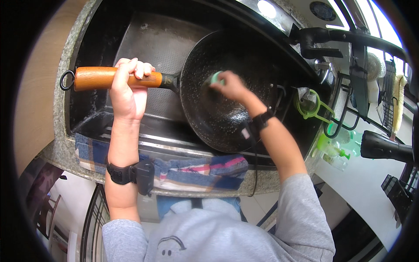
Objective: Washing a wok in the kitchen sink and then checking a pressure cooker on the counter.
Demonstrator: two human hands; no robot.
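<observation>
A black wok [209, 121] with water drops over its inner surface rests in a dark sink [154, 36]. Its thick wooden handle [95, 78] points to the left and ends in a metal ring. My left hand [129, 88] is closed around that handle, near its middle. Inside the wok, my right hand [230, 85] grips a pale green scrubber [216, 77] against the inner wall. This hand is blurred, and the underside of the scrubber cannot be made out.
A striped cloth [203, 173] lies along the sink's front edge. To the right are a green strainer [307, 104], a green pump bottle [330, 147] and a black rack [347, 118] with hanging utensils. The faucet [324, 67] stands at the upper right.
</observation>
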